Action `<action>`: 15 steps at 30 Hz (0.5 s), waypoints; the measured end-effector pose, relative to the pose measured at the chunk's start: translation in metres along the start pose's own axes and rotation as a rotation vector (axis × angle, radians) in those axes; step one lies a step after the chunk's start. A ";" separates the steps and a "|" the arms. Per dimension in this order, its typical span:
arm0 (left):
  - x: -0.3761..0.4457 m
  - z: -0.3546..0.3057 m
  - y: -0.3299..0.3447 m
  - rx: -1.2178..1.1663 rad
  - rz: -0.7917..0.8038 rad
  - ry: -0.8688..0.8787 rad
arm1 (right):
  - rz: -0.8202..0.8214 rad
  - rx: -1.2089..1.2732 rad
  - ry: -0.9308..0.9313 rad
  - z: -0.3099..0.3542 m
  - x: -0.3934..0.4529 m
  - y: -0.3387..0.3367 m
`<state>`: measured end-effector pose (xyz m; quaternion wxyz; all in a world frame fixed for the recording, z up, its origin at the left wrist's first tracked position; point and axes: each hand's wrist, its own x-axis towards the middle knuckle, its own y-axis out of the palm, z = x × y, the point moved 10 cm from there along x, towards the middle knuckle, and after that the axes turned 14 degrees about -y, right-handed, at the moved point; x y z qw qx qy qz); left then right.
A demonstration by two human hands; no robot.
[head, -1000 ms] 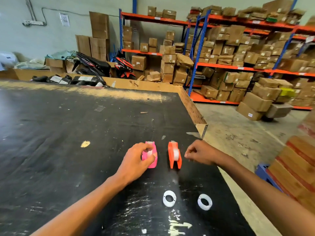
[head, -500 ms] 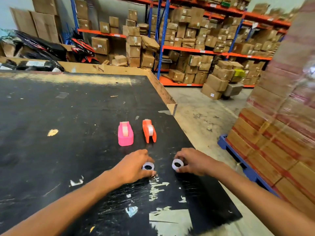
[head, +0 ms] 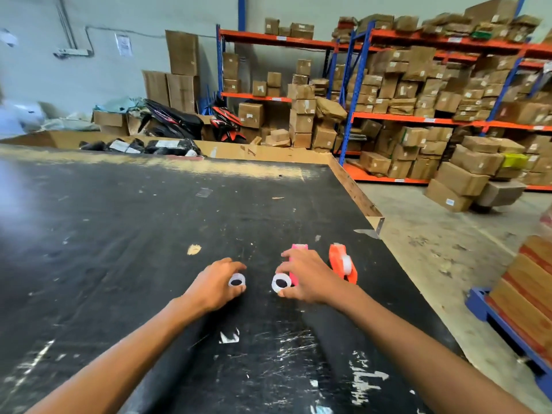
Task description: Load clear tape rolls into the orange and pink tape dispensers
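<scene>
My left hand [head: 216, 283] grips a small clear tape roll [head: 237, 280] between thumb and fingers, lifted a little off the black table [head: 119, 234]. My right hand [head: 307, 276] holds a second clear tape roll [head: 281, 283], its hole facing me. Just behind my right hand stands the pink tape dispenser [head: 299, 248], mostly hidden by the fingers. The orange tape dispenser [head: 343, 262] stands upright to the right of it, with a white hub showing in its side.
The table's right edge [head: 358, 198] runs close to the dispensers, with concrete floor beyond. A blue pallet [head: 490, 306] of stacked boxes stands at the right. Shelves of cardboard boxes [head: 418, 100] and a motorbike [head: 179, 121] lie behind the table.
Both hands have picked the two tape rolls up off the table and carried them forward toward the dispensers. The camera has tilted upward.
</scene>
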<state>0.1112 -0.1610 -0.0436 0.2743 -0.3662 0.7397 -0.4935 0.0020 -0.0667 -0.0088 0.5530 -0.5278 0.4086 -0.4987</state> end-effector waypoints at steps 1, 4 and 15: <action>0.004 0.004 -0.001 -0.002 -0.002 -0.010 | 0.017 -0.049 0.004 -0.002 0.011 0.003; 0.015 0.004 -0.004 0.006 0.010 -0.007 | 0.095 -0.180 0.022 -0.007 0.041 0.015; 0.035 -0.019 0.010 0.071 0.074 0.032 | 0.189 -0.182 0.129 -0.034 0.052 0.032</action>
